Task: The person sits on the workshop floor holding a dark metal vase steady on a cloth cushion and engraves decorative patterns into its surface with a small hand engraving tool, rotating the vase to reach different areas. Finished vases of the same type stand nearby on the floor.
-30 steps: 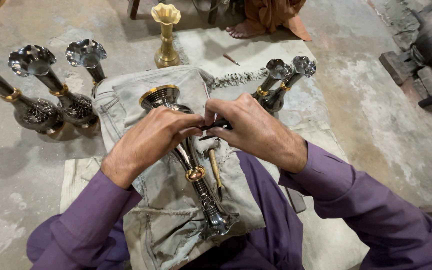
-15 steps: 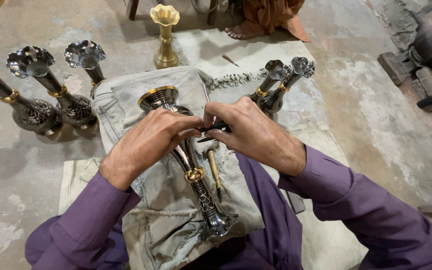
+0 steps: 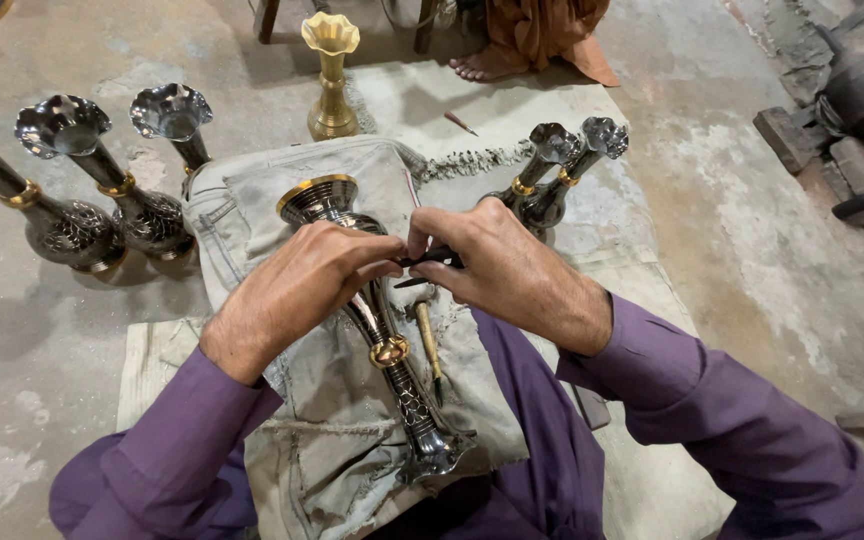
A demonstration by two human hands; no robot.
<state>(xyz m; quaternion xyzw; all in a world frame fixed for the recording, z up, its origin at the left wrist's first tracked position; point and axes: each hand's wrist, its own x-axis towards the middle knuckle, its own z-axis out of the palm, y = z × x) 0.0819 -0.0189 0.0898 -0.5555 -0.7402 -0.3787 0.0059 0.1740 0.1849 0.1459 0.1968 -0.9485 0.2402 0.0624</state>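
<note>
— Dark metal with a gold band: that's the vase [image 3: 392, 352] I'm watching. It lies on its side across the grey cloth [image 3: 252, 190] over the lap, flared mouth pointing away and foot towards the body.

— Anything different from a second ago?

— Hardly. Both hands sit at the same spot on the upper neck as before, and the vase has not rolled or slid. I see only a slight tightening around the tool, so the work stays fixed on that one patch of the neck.

— How are the hands set?

— The left hand [image 3: 297, 285] is curled over the neck just below the mouth, fingers closed down and pressing it to the cloth. Its fingertips meet those of the right hand [image 3: 497, 270], which pinches a small dark tool [image 3: 432, 258] between thumb and fingers, tip angled down at the metal. Neither hand is spread. Whether the tip actually touches the surface I cannot tell, because the fingers cover it.

— What else is close by?

— A thin wooden-handled tool [image 3: 428, 340] lies on the cloth just beside the vase's stem. Three similar vases [image 3: 72, 200] stand on the floor [image 3: 732, 220] to the left, a pair [image 3: 552, 180] to the right, and a plain brass vase [image 3: 330, 70] stands farther off.
</note>
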